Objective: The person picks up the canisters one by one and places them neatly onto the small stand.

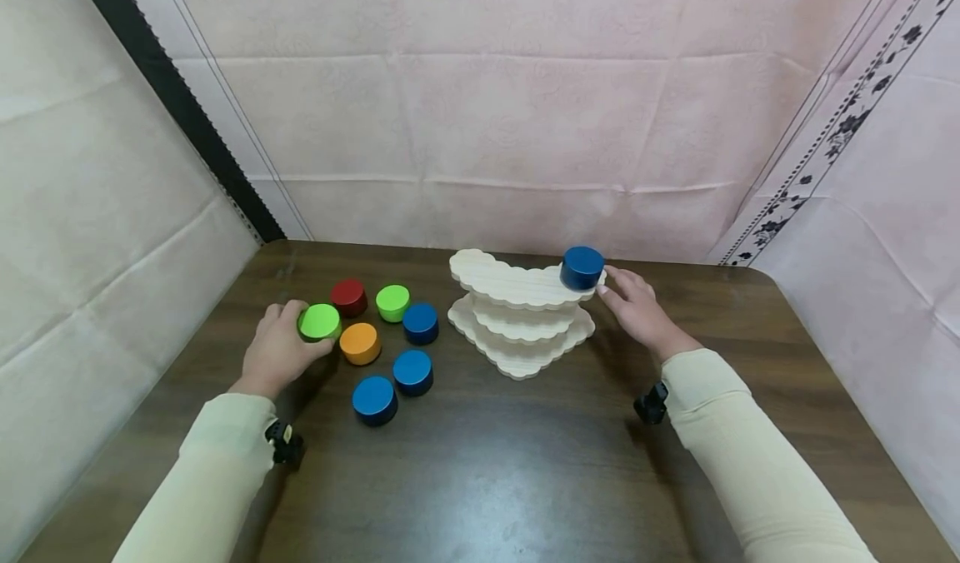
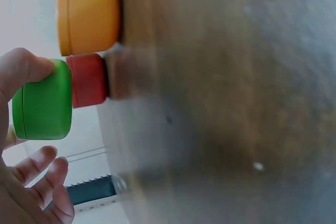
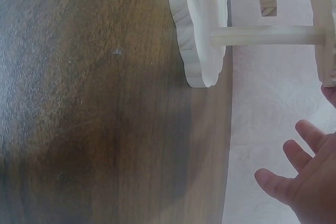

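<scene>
My left hand (image 1: 279, 348) grips a green puck (image 1: 319, 321) on the surface (image 1: 480, 463); right hand (image 1: 637, 309), fingers relaxed, touches the wooden tiers (image 1: 521, 313). Puck looks light, rigid, glossy-slick: pinch its sidewall.

The held puck (image 1: 319, 322) sat between the left hand's (image 1: 276, 353) fingers. Six more pucks (image 1: 390, 342) lay just right of them on the table (image 1: 525, 463). The right hand's (image 1: 637, 313) fingertips (image 1: 611, 284) touched the stand's (image 1: 517, 330) top shelf, just right of the top puck (image 1: 582, 267) on it.
</scene>
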`<state>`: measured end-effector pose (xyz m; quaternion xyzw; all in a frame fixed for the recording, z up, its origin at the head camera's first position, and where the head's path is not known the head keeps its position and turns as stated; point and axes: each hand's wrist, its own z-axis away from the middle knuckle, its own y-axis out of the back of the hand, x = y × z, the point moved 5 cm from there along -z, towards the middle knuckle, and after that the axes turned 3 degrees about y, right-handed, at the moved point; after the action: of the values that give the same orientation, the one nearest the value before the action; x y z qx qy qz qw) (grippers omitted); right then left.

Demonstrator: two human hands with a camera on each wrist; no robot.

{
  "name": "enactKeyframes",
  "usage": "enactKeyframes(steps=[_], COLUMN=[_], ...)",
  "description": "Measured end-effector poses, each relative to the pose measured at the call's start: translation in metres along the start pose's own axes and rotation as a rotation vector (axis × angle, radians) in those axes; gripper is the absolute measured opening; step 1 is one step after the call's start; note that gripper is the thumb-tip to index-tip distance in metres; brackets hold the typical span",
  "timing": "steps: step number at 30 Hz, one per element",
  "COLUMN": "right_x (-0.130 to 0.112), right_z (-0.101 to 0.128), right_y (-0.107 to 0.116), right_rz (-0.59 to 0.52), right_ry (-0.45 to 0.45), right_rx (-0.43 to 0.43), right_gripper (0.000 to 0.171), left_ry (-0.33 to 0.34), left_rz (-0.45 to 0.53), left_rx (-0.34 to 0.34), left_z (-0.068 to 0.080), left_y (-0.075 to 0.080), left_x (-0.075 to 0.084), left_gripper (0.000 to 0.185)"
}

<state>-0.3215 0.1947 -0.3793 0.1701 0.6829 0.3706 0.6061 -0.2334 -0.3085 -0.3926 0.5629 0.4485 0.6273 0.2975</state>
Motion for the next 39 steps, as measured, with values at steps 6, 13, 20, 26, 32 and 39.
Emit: enactKeyframes(steps=[6, 13, 20, 26, 32, 39], right_x=[-0.001, 0.0, -0.001, -0.001, -0.001, 0.0], right_z=[-0.001, 0.0, 0.0, -0.001, -0.001, -0.002], right_y=[0.0, 0.0, -0.001, -0.001, -0.002, -0.001], right_rz=[-0.001, -0.01, -0.015, -0.012, -0.02, -0.013], right_ry=[-0.004, -0.003, -0.011, -0.008, -0.003, -0.008], right_rx=[0.004, 0.005, 0.003, 0.006, 0.001, 0.013], right_gripper=[0.067, 0.067, 0.067, 0.067, 0.068, 0.065], left_ry=[-0.033, -0.072, -0.11, -0.139, -0.179, -0.197], left_rz=[0.02, 0.043, 0.058, 0.081, 0.093, 0.094], left_rx=[0.042, 0.066, 0.074, 0.064, 0.048, 0.015], left_z=[0.0, 0.001, 0.001, 0.0, -0.001, -0.002], left_y=[0.009, 0.016, 0.016, 0.014, 0.012, 0.01], left_x=[0.011, 0.028, 0.044, 0.057, 0.072, 0.094], left_gripper=[0.066, 0.065, 0.064, 0.063, 0.062, 0.063])
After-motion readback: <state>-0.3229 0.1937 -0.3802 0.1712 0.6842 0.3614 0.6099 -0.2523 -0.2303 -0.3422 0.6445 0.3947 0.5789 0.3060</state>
